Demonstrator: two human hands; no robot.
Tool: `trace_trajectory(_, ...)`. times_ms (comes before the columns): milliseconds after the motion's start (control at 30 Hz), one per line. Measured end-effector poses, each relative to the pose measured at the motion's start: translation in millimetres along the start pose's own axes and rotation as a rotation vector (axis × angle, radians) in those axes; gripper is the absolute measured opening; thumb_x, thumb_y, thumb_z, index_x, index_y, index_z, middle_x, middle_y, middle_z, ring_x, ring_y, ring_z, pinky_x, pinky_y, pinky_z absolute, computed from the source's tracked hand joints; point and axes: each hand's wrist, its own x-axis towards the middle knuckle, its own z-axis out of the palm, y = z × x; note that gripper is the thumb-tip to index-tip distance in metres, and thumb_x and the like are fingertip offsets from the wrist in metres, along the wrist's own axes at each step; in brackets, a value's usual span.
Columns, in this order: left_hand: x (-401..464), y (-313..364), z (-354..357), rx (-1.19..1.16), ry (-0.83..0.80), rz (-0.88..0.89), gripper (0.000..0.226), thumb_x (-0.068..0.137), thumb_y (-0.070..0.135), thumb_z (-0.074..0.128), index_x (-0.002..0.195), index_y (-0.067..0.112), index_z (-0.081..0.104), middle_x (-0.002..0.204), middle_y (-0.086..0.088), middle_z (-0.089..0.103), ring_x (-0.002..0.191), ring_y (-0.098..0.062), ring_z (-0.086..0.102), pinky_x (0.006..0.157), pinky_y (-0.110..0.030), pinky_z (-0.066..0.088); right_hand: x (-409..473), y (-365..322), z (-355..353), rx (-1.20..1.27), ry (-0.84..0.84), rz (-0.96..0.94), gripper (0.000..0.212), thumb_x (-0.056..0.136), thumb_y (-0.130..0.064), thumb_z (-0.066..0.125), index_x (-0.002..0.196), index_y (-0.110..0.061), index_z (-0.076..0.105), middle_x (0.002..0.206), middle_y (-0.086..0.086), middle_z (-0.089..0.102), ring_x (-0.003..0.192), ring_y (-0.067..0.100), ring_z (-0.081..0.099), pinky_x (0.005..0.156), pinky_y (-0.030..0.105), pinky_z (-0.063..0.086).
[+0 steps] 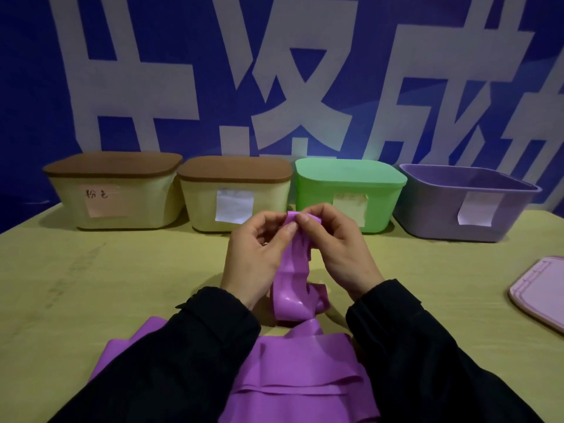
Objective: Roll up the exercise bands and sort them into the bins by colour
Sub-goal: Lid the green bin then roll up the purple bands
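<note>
Pinching purple band [294, 264] top btwn both hands [305, 239], rest hanging onto table [91, 285].

Your yellow-green bench [91, 285] carries four bins along its 12 o'clock edge: two cream bins [113, 196] [235, 199] with brown lids, a green bin [348, 193], an open purple bin [457, 203]. A pink lid [540, 288] lies at 3 o'clock; the purple band [293, 370] pools at 6 o'clock.
</note>
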Motion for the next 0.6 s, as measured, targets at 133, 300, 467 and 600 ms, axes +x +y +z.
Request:
trace_trajectory(133, 0.0, 5.7, -2.3, -0.069, 0.053, -0.011, 0.01, 0.091, 0.012, 0.07, 0.096, 0.021, 0.07, 0.088, 0.01, 0.074, 0.086, -0.005, 0.069, 0.08, -0.024, 0.058, -0.9, -2.8, 3.0, 0.147, 0.049, 0.097, 0.035, 0.085, -0.02, 0.075, 0.114, -0.005, 0.061, 0.094, 0.014, 0.074, 0.084, 0.019, 0.071, 0.074, 0.035, 0.058)
trace_trajectory(300, -1.3, 6.2, -2.3, -0.087, 0.073, -0.004, 0.009, 0.088, 0.017, 0.074, 0.095, 0.02, 0.068, 0.086, 0.009, 0.073, 0.085, -0.008, 0.069, 0.076, -0.024, 0.057, -3.1, -4.5, 2.9, 0.189, 0.026, 0.072, 0.018, 0.096, -0.007, 0.063, 0.112, -0.005, 0.071, 0.087, 0.0, 0.076, 0.08, 0.009, 0.07, 0.067, 0.021, 0.054)
trace_trajectory(467, -1.7, 6.8, -2.7, -0.09, 0.057, -0.011, 0.01, 0.088, 0.021, 0.072, 0.098, 0.02, 0.068, 0.088, 0.011, 0.073, 0.087, -0.009, 0.069, 0.077, -0.026, 0.058, -2.9, -6.9, 4.1, 0.192, 0.054, 0.063, 0.013, 0.094, -0.006, 0.065, 0.104, -0.005, 0.072, 0.08, 0.0, 0.075, 0.075, 0.008, 0.069, 0.064, 0.02, 0.054)
trace_trajectory(600, -1.3, 7.2, -3.3, -0.088, 0.071, -0.03, 0.009, 0.092, 0.022, 0.069, 0.101, 0.021, 0.07, 0.095, 0.004, 0.074, 0.091, -0.013, 0.071, 0.076, -0.025, 0.058, -3.2, -7.1, 2.2, 0.182, 0.072, 0.075, 0.008, 0.092, -0.007, 0.069, 0.098, -0.003, 0.073, 0.072, -0.002, 0.072, 0.067, 0.006, 0.067, 0.059, 0.018, 0.051)
